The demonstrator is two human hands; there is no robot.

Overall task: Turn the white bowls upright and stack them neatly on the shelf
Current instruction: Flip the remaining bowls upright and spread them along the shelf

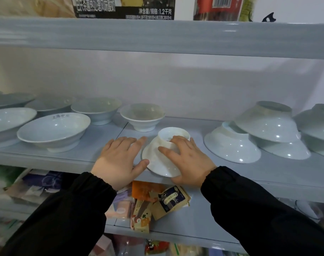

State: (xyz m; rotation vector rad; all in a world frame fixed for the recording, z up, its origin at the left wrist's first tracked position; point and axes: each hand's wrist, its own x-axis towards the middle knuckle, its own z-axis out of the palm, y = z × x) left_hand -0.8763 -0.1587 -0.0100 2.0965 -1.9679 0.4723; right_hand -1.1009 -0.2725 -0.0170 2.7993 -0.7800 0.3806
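Head view: right hand [187, 159] grips inverted bowl [157, 163] (left hand [118, 159] touches rim).

A pale wall [194, 80] backs the grey shelf unit [157, 36]; boxes [124, 8] sit above, packets [168, 200] crowd the tier below.

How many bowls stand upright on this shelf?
6 upright bowls: four in the back row, two in front, all at the left. Others may hide beneath or off-frame.
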